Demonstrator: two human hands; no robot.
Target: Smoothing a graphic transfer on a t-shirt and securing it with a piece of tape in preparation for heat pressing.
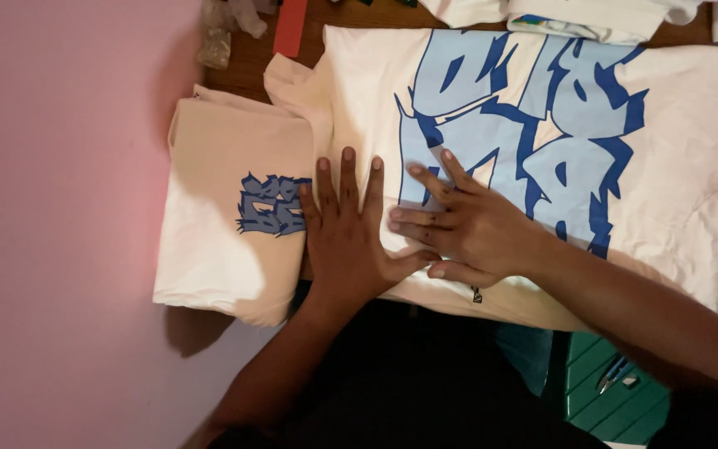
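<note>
The cream shirt (592, 175) with big blue letters lies flat on the brown tabletop (251, 58), spread to the right. Its right side and far edge run out of the picture, and its near edge hangs over the tabletop's edge. Both hands press flat on it, fingers spread wide, holding nothing. The left hand (346, 229) rests on the shirt's left edge, and its fingers cover part of the small blue print on a folded cream shirt (218, 249) lying just beside. The right hand (459, 224) lies across the light blue print, its fingertips touching the left hand. The arms go down into dark clothes, so the person's lap is hard to see.

At the top, more folded cloth (575, 17) is cut off. A red strip (291, 25) and a crinkly clear wrap (218, 37) sit near the pink wall (60, 166). Something green (617, 391) shows below the tabletop, too dim to tell.
</note>
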